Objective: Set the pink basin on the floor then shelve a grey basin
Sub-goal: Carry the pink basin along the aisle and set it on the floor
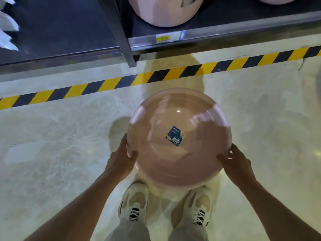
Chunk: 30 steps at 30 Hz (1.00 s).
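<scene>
A round pink basin [178, 136] with a blue sticker inside is held above the pale floor, just in front of my shoes. My left hand [121, 159] grips its left rim and my right hand [237, 161] grips its right rim. The open side faces up toward me. No grey basin is in view.
A dark low shelf [225, 32] with a price tag runs along the top; more pink basins [165, 9] stand on it. White items [7, 26] sit at the top left. Yellow-and-black tape [156, 75] crosses the floor between shelf and basin.
</scene>
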### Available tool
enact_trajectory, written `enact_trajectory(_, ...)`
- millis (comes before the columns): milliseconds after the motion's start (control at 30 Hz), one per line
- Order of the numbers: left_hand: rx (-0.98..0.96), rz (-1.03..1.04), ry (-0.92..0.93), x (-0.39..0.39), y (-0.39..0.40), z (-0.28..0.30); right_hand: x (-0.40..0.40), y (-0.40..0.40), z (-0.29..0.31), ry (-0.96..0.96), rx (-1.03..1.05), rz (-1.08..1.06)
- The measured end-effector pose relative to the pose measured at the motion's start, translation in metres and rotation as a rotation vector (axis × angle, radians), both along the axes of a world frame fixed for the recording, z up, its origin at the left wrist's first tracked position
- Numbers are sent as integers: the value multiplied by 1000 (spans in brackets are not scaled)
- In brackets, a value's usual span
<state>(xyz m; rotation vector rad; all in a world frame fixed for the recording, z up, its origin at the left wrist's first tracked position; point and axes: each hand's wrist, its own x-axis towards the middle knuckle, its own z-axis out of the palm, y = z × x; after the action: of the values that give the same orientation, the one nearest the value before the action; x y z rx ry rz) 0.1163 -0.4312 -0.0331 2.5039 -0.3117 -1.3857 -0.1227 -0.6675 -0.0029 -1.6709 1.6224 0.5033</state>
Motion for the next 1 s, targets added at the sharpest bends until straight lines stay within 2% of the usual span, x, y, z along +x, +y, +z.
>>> enact_trajectory(200, 54, 199, 98, -3, 2, -24, -5, 6, -27, 24, 118, -76)
enact_trajectory(533, 96, 141, 24, 4, -5, -15, -8, -1, -26, -35, 184, -213)
enact_trajectory(733, 43, 73, -6, 4, -32, 25, -27, -12, 7, -79, 171, -253)
enact_trajectory(1000, -74, -31, 2, -13, -116, 102, -82, -65, 93, -181, 83, -352)
